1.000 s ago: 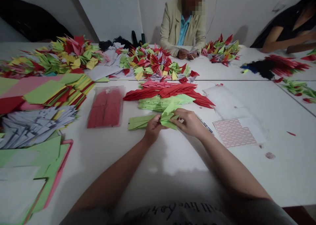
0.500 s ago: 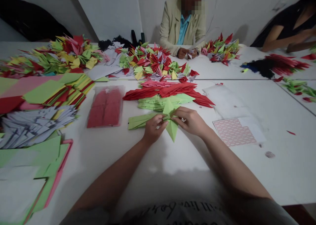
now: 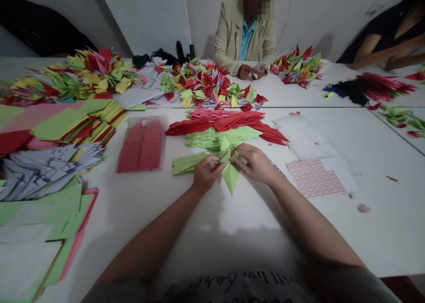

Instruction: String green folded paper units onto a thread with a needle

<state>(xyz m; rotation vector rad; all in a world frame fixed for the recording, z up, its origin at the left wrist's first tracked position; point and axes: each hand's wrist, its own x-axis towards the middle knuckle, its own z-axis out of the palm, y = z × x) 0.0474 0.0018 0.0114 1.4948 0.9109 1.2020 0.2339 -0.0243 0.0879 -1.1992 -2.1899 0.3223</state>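
Left hand (image 3: pixel 207 173) and right hand (image 3: pixel 254 163) pinch green origami piece (image 3: pixel 230 176)
Both grip closely at its upper folds. Left of the piece, green folded strips (image 3: pixel 189 163); beyond it, red folded strips (image 3: pixel 229 121); right of it, a label sheet (image 3: pixel 315 177).

a light green origami piece (image 3: pixel 229 172), folded into sharp points, is pinched upright between the left hand (image 3: pixel 207 174) and right hand (image 3: pixel 254 163), one long point aimed downward. a flat folded green strip (image 3: pixel 189 163) lies just to its left, reaching the left hand.
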